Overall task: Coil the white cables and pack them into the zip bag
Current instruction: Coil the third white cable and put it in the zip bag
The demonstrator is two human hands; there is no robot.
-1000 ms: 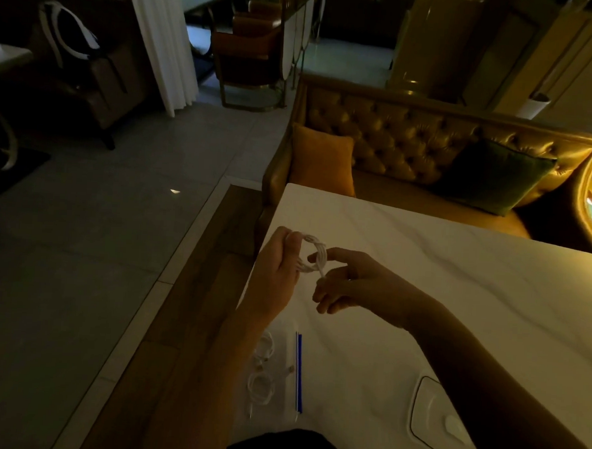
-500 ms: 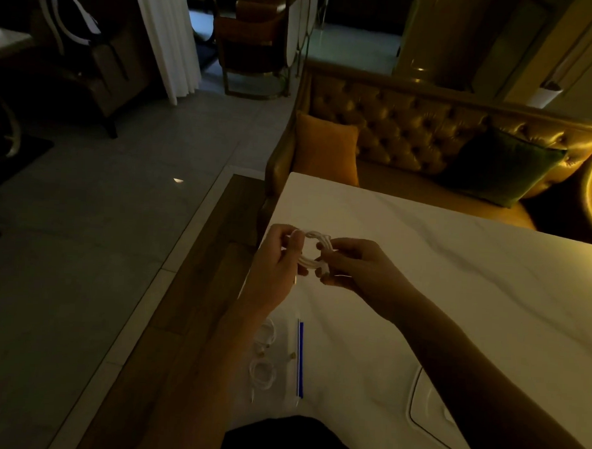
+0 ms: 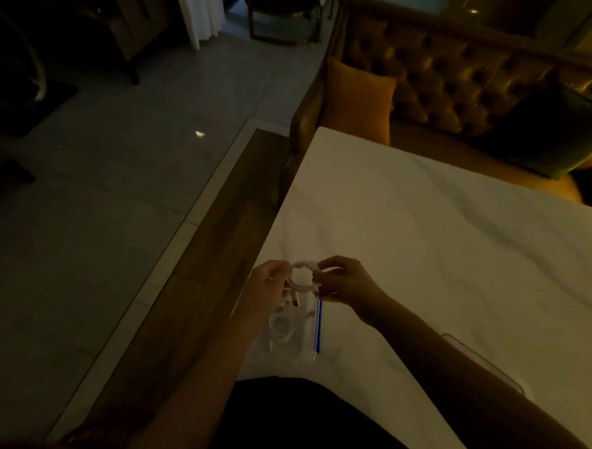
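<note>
- Left hand [image 3: 267, 286] and right hand [image 3: 344, 283] are both closed on a coiled white cable [image 3: 302, 276], held just above the marble table [image 3: 424, 231].
- Step in hand, as judged: securing the finished coil.
- The zip bag [image 3: 302, 331] lies flat directly below; another coiled cable [image 3: 280, 328] appears already inside.
- Next move: lower the coil and feed it through the bag mouth at the blue zip strip [image 3: 319, 323].

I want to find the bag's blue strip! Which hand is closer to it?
Right. The right hand hovers just above the blue strip's top end; the left hand sits further left, across the zip bag.
</note>
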